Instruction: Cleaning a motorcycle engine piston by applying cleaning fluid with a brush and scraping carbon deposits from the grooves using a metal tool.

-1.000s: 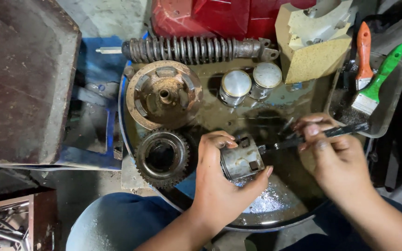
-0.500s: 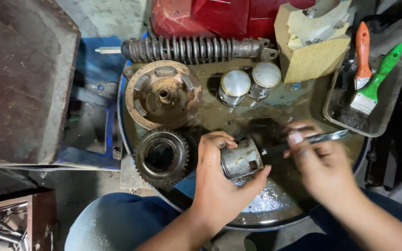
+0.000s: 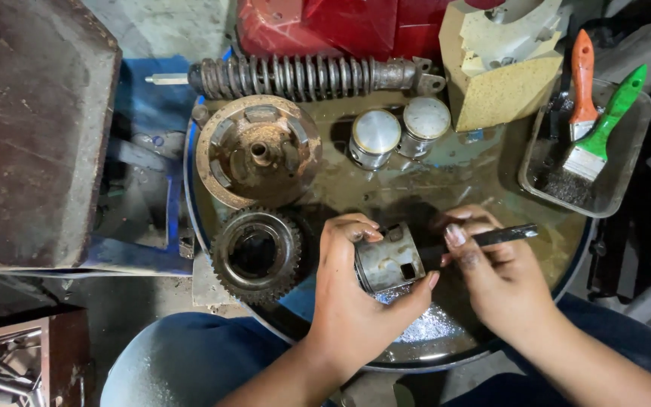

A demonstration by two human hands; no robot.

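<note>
- Three pistons: one (image 3: 388,260) gripped on its side in the left hand (image 3: 356,301), fingers curled round it over the oily round tray (image 3: 491,169); two more (image 3: 399,134) stand upright near the tray's far edge.
- One dark tool (image 3: 491,237), pinched between the right hand's (image 3: 502,279) thumb and fingers, its tip at the held piston.
- Two brushes (image 3: 593,124) in a small tray, one spring (image 3: 303,75), one drum (image 3: 258,151), one gear (image 3: 256,252).
- Since half a second ago, the right hand has shifted slightly; the piston stays put.
</note>
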